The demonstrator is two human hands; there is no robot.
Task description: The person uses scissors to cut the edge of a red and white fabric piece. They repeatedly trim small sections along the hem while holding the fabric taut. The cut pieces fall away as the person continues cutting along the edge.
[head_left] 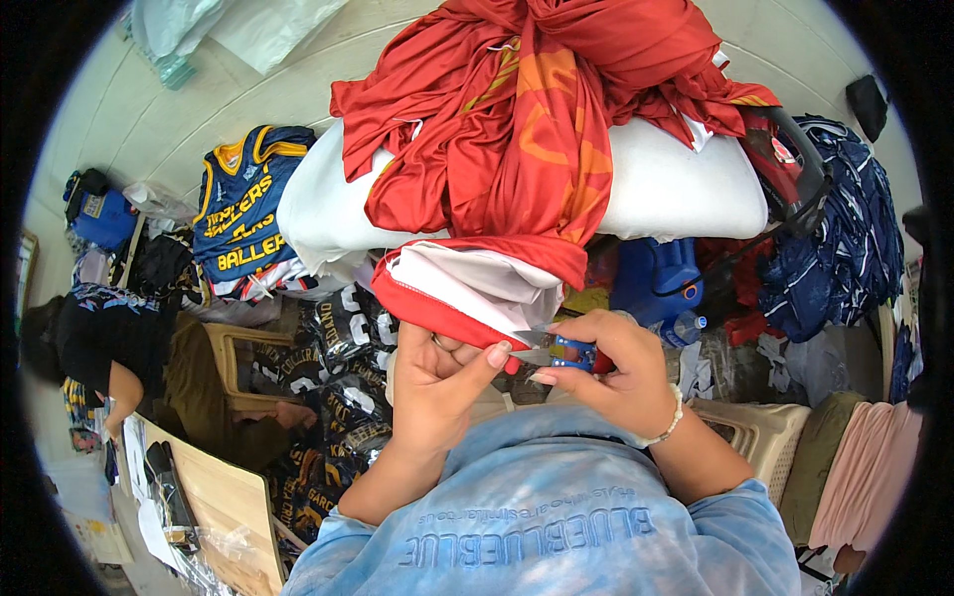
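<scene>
A red garment (pixel 497 149) with orange patterning lies heaped over a white padded board (pixel 686 184). Its near end hangs toward me and shows a white inner side. My left hand (pixel 433 387) is closed on the red edge of that end, the thumb on top. In my right hand (pixel 624 370) are blue-handled thread snips (pixel 571 352), gripped between thumb and fingers. Their blades point left and lie at the garment's edge, close to my left thumb. Whether the blades touch a thread is too small to tell.
A navy and yellow jersey (pixel 243 204) hangs left of the board, and dark jerseys (pixel 343 407) are piled below it. Navy garments (pixel 835 238) hang at the right. A blue jug (pixel 656 278) stands beneath the board. At the far left another person (pixel 114 338) bends over.
</scene>
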